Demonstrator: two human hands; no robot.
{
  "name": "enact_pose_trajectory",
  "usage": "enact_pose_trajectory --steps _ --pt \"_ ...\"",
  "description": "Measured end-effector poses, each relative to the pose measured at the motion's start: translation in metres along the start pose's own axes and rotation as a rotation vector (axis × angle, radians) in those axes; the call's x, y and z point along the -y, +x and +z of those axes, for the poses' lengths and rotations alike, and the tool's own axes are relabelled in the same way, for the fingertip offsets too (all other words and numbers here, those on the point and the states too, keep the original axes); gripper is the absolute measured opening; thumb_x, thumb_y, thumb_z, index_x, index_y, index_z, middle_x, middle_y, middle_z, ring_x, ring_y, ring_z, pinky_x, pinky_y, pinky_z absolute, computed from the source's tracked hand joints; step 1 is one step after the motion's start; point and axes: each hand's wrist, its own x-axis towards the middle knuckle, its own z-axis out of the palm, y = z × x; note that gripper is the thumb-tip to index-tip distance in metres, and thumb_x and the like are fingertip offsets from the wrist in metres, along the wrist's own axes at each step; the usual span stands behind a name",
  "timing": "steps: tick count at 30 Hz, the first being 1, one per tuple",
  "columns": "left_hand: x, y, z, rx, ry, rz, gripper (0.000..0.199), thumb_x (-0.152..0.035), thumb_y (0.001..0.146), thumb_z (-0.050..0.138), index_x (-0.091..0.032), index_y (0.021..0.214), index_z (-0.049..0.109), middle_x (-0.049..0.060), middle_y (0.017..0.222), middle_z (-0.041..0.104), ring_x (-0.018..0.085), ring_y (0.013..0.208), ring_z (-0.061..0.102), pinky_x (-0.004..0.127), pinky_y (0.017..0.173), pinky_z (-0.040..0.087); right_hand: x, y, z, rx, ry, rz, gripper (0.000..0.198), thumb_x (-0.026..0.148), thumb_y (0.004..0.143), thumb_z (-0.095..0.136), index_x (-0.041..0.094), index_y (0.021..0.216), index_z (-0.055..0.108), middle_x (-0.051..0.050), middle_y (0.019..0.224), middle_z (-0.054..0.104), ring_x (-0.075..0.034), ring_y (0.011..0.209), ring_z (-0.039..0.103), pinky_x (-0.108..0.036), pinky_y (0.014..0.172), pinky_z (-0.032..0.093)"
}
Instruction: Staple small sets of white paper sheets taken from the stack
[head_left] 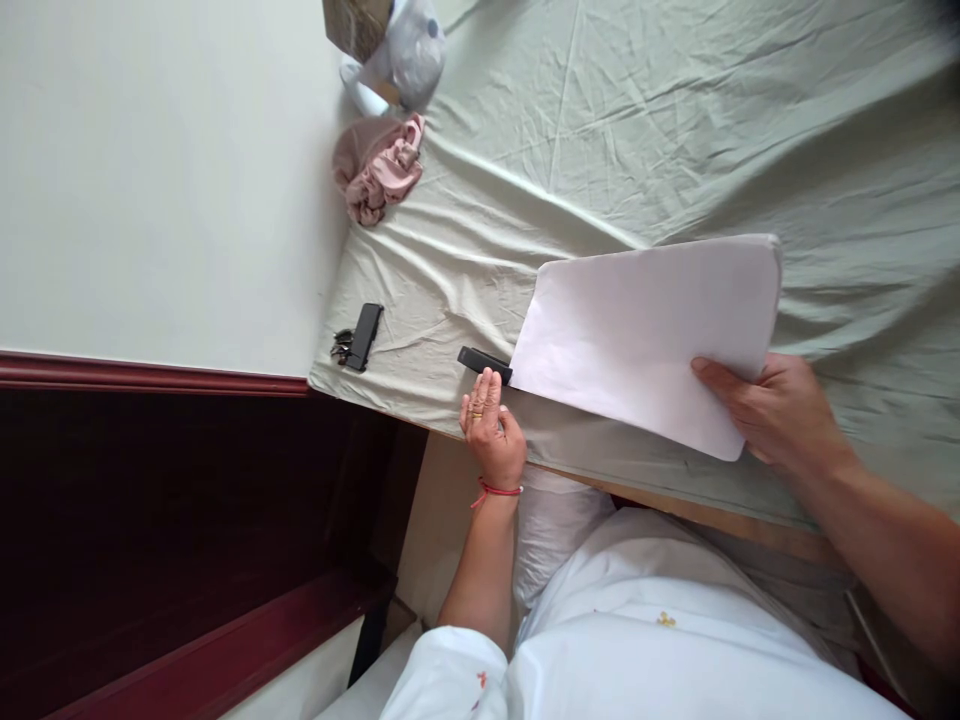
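A stack of white paper sheets point(637, 330) lies slanted over the green cloth, its left corner at the mouth of a black stapler point(480, 361). My right hand point(784, 410) grips the stack at its lower right edge, thumb on top and the other fingers hidden beneath. Against the near side of the stapler rests my left hand point(491, 425), its fingers stretched out and side by side, fingertips touching the stapler. Whether they press down on it is hard to make out.
A black rectangular object point(365, 336) with small metallic pieces point(342, 346) beside it lies near the left edge of the green cloth-covered surface point(420, 330). Farther back are a crumpled pink cloth point(379, 170), a plastic bag point(416, 55) and a brown box point(356, 25). A white wall point(165, 180) stands left.
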Motion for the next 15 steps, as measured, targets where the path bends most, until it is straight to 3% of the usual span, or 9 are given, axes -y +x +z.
enact_pose_trajectory --steps 9,15 --pt "-0.003 -0.005 0.004 0.052 0.080 -0.004 0.067 -0.001 0.082 0.046 -0.024 0.143 0.061 0.010 0.152 0.058 0.024 0.146 0.050 0.049 0.126 0.030 -0.002 0.000 0.000 -0.043 -0.002 0.000 0.036 0.052 0.069 0.082 0.019 0.080 0.077 -0.002 0.076 0.074 -0.015 0.059 0.060 -0.024 0.047 0.044" --pt "0.008 -0.002 0.006 0.023 -0.065 0.069 0.066 -0.004 0.084 0.044 -0.021 0.148 0.056 0.011 0.154 0.055 0.021 0.149 0.046 0.043 0.127 0.033 -0.006 0.000 0.000 -0.010 0.059 -0.047 0.038 0.054 0.069 0.083 0.019 0.079 0.075 0.000 0.074 0.071 -0.014 0.062 0.059 -0.025 0.051 0.046"
